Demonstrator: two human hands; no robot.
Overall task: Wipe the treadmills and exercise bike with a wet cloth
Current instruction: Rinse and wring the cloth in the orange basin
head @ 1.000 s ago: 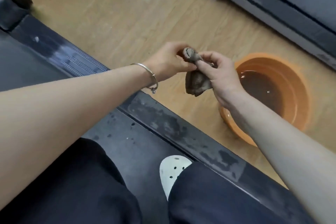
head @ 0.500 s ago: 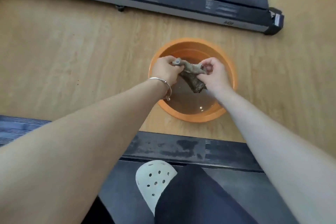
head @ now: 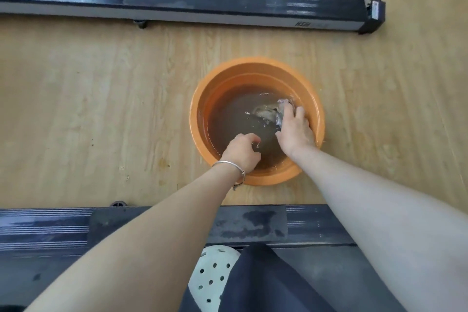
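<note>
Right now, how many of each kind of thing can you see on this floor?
Treadmills: 2, far treadmill and near treadmill
Orange basins: 1, the basin of murky water
Cloths: 1, the cloth in the water
White shoes: 1, the shoe
Total: 5

A pale wood-grain floor (head: 101, 109) carries an orange basin (head: 255, 177) of murky water at its middle, standing between the far treadmill (head: 202, 5) and the near treadmill (head: 253, 223), whose side rail shows damp patches
</note>
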